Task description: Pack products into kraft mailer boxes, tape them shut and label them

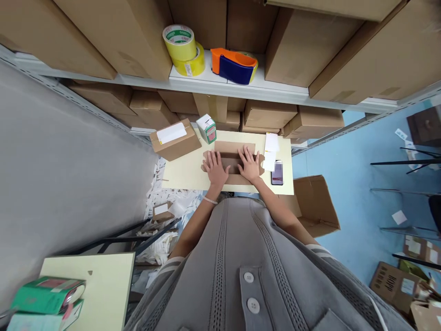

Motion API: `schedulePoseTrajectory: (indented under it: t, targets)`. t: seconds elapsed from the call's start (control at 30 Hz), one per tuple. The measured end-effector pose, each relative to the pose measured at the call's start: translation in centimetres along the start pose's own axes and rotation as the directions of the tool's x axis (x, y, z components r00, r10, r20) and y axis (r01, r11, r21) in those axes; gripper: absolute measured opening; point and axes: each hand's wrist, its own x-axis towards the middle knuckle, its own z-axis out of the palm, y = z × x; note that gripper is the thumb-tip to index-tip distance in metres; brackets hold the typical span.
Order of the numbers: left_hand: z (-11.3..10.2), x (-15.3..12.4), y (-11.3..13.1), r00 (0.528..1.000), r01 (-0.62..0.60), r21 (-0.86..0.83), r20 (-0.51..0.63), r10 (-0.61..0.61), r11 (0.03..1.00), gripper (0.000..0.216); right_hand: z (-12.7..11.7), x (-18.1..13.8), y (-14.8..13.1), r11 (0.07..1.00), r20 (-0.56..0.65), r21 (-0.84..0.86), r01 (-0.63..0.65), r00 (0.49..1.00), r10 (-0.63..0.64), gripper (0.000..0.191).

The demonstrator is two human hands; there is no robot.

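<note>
A brown cardboard box [231, 164] lies on the pale table in front of me with its flaps spread. My left hand [216, 170] rests on its left end, fingers stretched out. On the right end lies my right hand [250, 164], its fingers spread too. Neither hand grips anything. Behind and to the left stand a taped cardboard box with a white label [176, 139] and a small green-and-white carton [207, 128]. Just right of my right hand are white label sheets [271, 151] and a phone [277, 173].
Above the table runs a shelf [193, 85] with cardboard boxes, rolls of yellow tape [188, 62] and an orange-and-blue tape dispenser [233, 66]. An open carton [315, 204] stands on the floor at right. Paper scraps [160, 184] lie at left, near a side table [106, 280].
</note>
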Motion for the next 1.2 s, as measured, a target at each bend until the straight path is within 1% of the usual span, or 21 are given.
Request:
schedulePoseTrajectory:
  t: [0.07,0.2,0.33,0.43,0.5,0.6,0.67,0.7,0.77,0.8,0.87,0.93,0.97,1.03,1.13,1.2]
  targets:
    - [0.0,0.5,-1.0,0.999,0.039,-0.011,0.014,-0.038,0.999,0.077,0.1,0.0,0.4,1.0,-0.004,0.015,0.008,1.0,-0.008,0.074]
    - [0.1,1.0,-2.6,0.998,-0.012,-0.016,0.065,0.013,1.0,0.075,0.6,0.0,1.4,0.996,-0.044,0.087,0.0,0.999,0.004,0.073]
    - [0.3,0.9,-2.7,0.998,-0.006,-0.023,0.065,0.008,1.0,0.073,1.1,-0.1,2.4,0.982,-0.11,0.188,-0.012,0.993,0.033,0.073]
    - [0.6,0.8,-2.8,0.999,0.007,-0.044,0.042,-0.005,0.999,0.068,1.7,0.0,2.8,0.981,-0.16,0.193,-0.022,0.986,0.054,0.075]
    - [0.8,0.7,-3.0,0.999,0.047,-0.066,0.02,-0.046,0.997,0.065,1.9,-0.1,2.9,0.987,-0.181,0.159,-0.018,0.982,0.047,0.076]
    - [0.9,0.3,-3.6,0.987,0.159,-0.105,-0.009,-0.161,0.982,0.063,1.9,-0.8,2.9,0.995,-0.21,0.089,-0.053,0.975,0.071,0.075]
    - [0.8,-0.2,-3.9,0.969,0.242,-0.149,-0.004,-0.246,0.959,0.062,1.5,-1.6,2.9,0.987,-0.241,0.069,-0.145,0.958,0.157,0.074]
    - [0.7,-0.5,-4.1,0.96,0.277,-0.178,0.009,-0.28,0.944,0.063,1.2,-1.9,2.9,0.975,-0.256,0.079,-0.207,0.941,0.221,0.073]
    - [0.6,-1.2,-4.5,0.946,0.323,-0.245,0.048,-0.322,0.914,0.066,0.8,-2.6,2.8,0.928,-0.256,0.153,-0.34,0.893,0.37,0.077]
    - [0.6,-1.5,-4.7,0.942,0.334,-0.279,0.066,-0.329,0.9,0.068,0.6,-2.9,2.8,0.891,-0.228,0.21,-0.402,0.866,0.444,0.082]
    - [0.5,-2.2,-5.1,0.939,0.342,-0.34,0.077,-0.336,0.876,0.072,0.4,-3.1,2.8,0.806,-0.113,0.323,-0.495,0.826,0.553,0.092]
    - [0.4,-2.9,-5.5,0.932,0.35,-0.388,0.057,-0.357,0.853,0.077,0.3,-3.1,2.6,0.751,-0.006,0.387,-0.535,0.813,0.583,0.093]
    - [0.3,-3.3,-5.8,0.928,0.356,-0.407,0.046,-0.371,0.841,0.079,0.4,-3.0,2.4,0.747,0.018,0.398,-0.533,0.818,0.575,0.089]
    - [-0.3,-4.0,-6.5,0.912,0.378,-0.438,0.027,-0.409,0.815,0.082,0.4,-2.6,1.7,0.771,0.018,0.389,-0.504,0.841,0.541,0.075]
    - [-1.9,-5.5,-7.7,0.885,0.406,-0.48,-0.006,-0.466,0.777,0.084,0.1,-2.1,0.1,0.809,0.023,0.38,-0.449,0.879,0.477,0.05]
    - [-3.1,-6.8,-8.6,0.871,0.402,-0.512,-0.043,-0.49,0.759,0.084,-0.3,-1.7,-1.1,0.819,0.029,0.406,-0.406,0.901,0.432,0.041]
